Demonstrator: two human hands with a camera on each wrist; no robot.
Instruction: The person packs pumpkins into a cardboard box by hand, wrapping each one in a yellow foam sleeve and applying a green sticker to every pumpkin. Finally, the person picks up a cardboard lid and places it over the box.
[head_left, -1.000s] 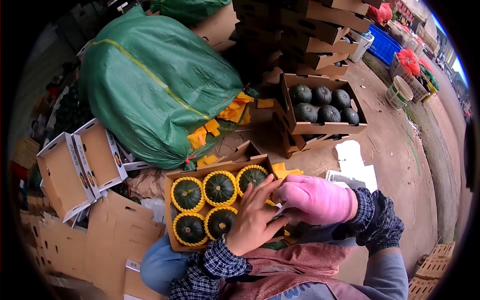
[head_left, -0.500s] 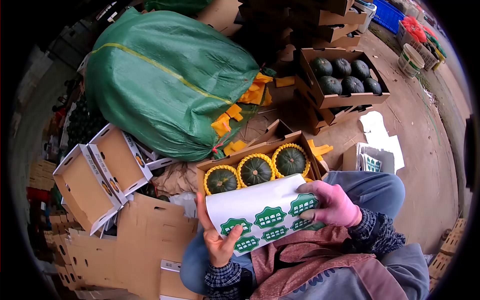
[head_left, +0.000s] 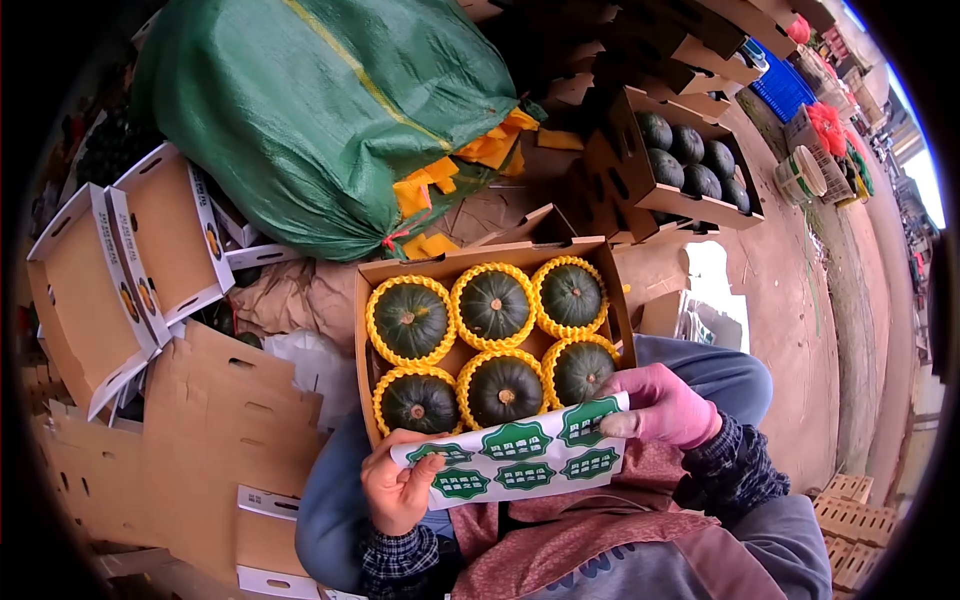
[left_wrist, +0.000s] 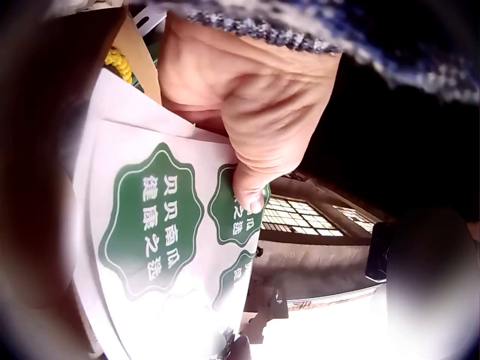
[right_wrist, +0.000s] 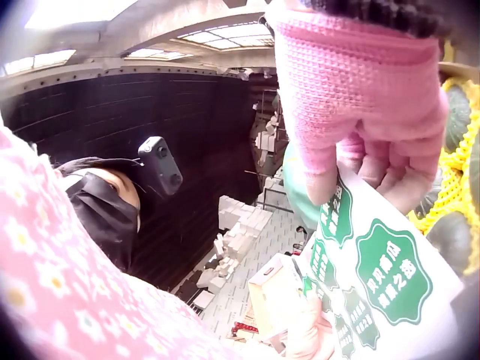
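A white sheet of green labels [head_left: 522, 447] is stretched between both hands over the near edge of a cardboard box [head_left: 460, 268]. The bare left hand [head_left: 398, 484] pinches its left end, thumb on top, as the left wrist view also shows at the hand [left_wrist: 251, 101]. In a pink glove with bare fingertips, the right hand [head_left: 662, 405] grips the right end; the right wrist view shows that hand [right_wrist: 360, 97] with its thumb on the labels [right_wrist: 394, 271]. Several dark green pumpkins [head_left: 495, 303] in yellow foam nets lie in two rows in the box.
A large green sack [head_left: 290, 120] with orange foam pieces [head_left: 425, 183] stands behind the box. Empty white-edged trays [head_left: 90, 290] and flat cardboard [head_left: 215, 440] lie at the left. At the back right is another box of pumpkins [head_left: 687, 145], beside stacked cartons and a bucket [head_left: 800, 176].
The hands, close together a second ago, have moved apart with the sheet between them. Since half a second ago the sheet has come lower and flatter, uncovering the front row of pumpkins.
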